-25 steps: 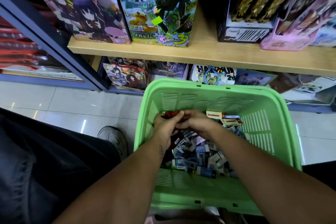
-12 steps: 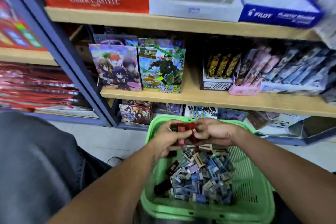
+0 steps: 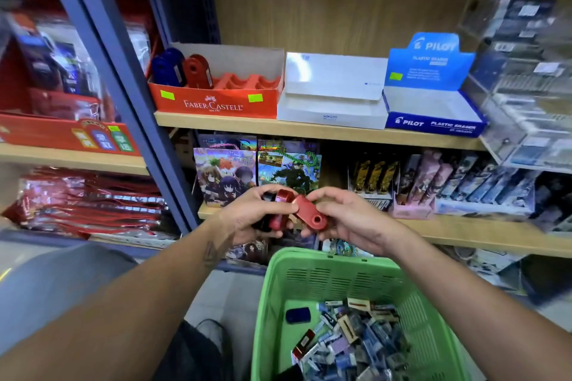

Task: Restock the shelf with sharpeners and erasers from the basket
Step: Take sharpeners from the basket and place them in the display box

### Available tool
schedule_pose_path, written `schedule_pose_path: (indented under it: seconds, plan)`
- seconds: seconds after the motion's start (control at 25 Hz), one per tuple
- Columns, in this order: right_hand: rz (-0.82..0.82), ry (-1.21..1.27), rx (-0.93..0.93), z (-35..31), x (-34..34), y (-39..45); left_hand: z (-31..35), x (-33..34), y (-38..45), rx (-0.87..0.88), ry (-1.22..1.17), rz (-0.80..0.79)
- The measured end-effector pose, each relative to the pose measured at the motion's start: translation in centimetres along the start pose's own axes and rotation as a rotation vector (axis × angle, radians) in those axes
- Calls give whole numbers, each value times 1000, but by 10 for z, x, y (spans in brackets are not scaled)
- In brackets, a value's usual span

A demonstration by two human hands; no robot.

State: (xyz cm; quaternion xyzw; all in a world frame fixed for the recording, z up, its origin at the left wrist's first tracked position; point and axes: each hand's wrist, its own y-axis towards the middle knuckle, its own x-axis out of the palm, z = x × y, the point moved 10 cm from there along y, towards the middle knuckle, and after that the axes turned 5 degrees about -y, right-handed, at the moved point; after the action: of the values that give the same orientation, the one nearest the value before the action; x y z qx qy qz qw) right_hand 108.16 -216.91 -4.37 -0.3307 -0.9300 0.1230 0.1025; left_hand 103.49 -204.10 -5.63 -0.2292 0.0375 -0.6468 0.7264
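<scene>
My left hand [image 3: 247,215] grips a small bunch of sharpeners, a red one [image 3: 280,210] foremost and dark ones behind it. My right hand [image 3: 346,219] pinches another red sharpener [image 3: 309,210] with a round hole at its end. Both hands hover above the far rim of the green basket [image 3: 312,278]. Inside the basket lie several wrapped erasers [image 3: 349,340] and a blue sharpener [image 3: 298,315]. On the shelf [image 3: 309,130] above stands a red Faber-Castell box [image 3: 216,99] with blue and red sharpeners [image 3: 185,69] at its left end.
A white Kokuyo box [image 3: 332,93] and a blue Pilot eraser box [image 3: 433,99] stand right of the red box. Clear cases [image 3: 526,86] are stacked at far right. A blue upright post [image 3: 123,86] divides the shelving. Anime packs fill the lower shelf [image 3: 464,232].
Both hands rose out of the basket with red sharpeners. My view tilted upward, bringing the shelf with the Faber-Castell, white and Pilot boxes into full sight.
</scene>
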Motion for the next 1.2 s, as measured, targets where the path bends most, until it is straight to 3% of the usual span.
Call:
schedule_pose_path:
  seconds: [0.4, 0.64, 0.84, 1.0, 1.2]
  plan:
    - [87, -195, -458, -163, 29, -31, 119, 5, -59, 293, -150, -168]
    - [197, -366, -679, -234, 49, -16, 185, -23, -74, 492, -241, 177]
    - [358, -118, -652, -266, 57, 20, 233, -50, -92, 680, -184, 378]
    - [481, -398, -787, -306, 71, 26, 285, -72, -115, 796, -57, 469]
    - [588, -894, -753, -315, 88, 49, 296, -98, -115, 711, -238, 381]
